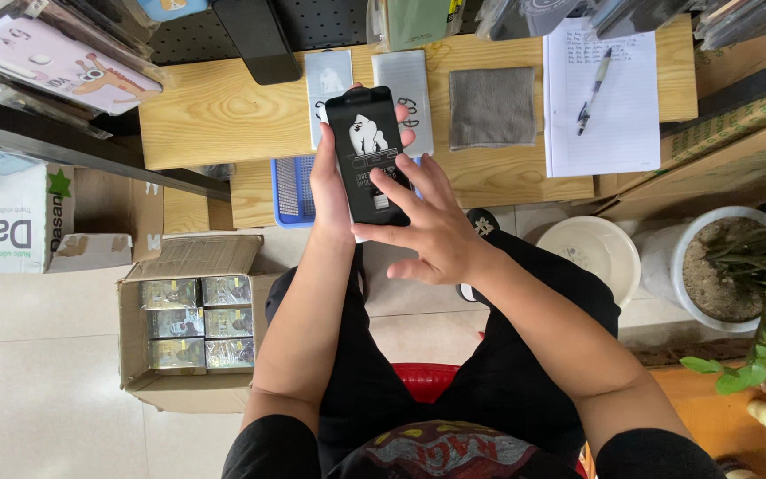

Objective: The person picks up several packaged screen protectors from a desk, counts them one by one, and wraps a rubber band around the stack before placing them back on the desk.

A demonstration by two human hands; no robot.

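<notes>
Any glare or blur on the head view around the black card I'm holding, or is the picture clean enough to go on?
Head view: even, soft daylight, faint shadows; the black card in the left hand is sharp, with no glare; right hand fingertips on it are crisp; slight wide-angle bending at the edges near the potted plant.

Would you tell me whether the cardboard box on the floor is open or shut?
Open: the cardboard box has its flaps folded back, showing small packets stacked inside.
</notes>
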